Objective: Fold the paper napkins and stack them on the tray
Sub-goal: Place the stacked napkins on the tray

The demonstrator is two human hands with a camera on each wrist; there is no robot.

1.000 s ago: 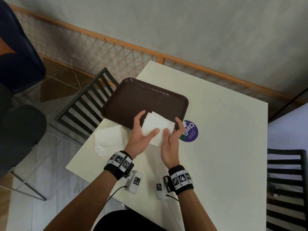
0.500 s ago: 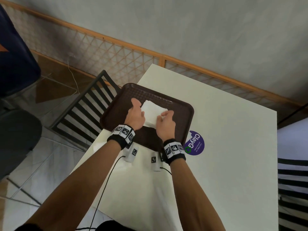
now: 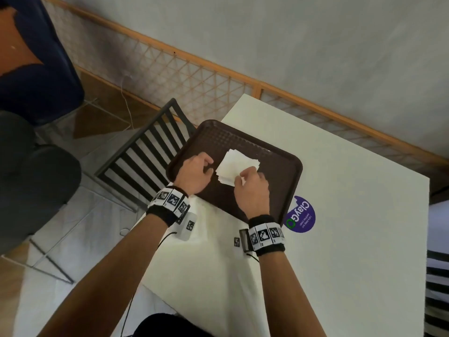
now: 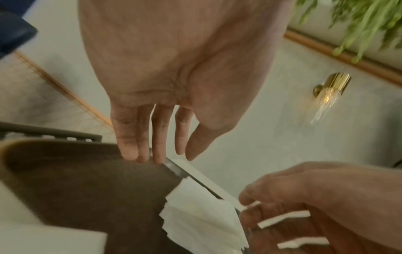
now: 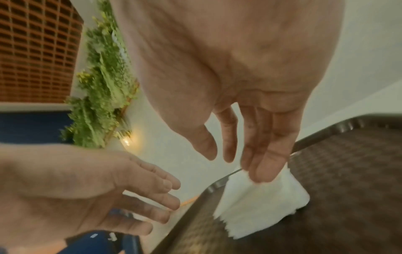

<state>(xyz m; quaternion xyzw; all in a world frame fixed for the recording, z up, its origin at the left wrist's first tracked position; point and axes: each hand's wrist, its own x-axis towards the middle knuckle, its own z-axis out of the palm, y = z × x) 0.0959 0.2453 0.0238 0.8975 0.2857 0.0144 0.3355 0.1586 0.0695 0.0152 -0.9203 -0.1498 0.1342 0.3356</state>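
Napkins of white folded paper (image 3: 237, 167) sit as a loose, staggered stack on the dark brown textured plastic tray (image 3: 279, 190), toward the tray's centre, on the pale cream desk (image 3: 340, 215); the layers are fanned at their edges rather than squared, which both wrist views show clearly. The left hand (image 3: 194, 175) hovers at nine o'clock of the stack, fingers straight and relaxed, its grip wide and holding nothing; the right hand (image 3: 252, 188) is at five o'clock of the stack, fingers loosely extended above the near corner, its grip likewise wide and empty, though whether a fingertip brushes the top sheet I cannot tell. More unfolded white paper napkins (image 3: 209, 215) lie on the desk at seven o'clock of the tray, partly hidden by the wrists. Risk, as I judge it: a finger that drags while pulling away could slide the light top sheet or open its fold; adding further napkins onto an uneven pile could make it lean and spill across the tray.
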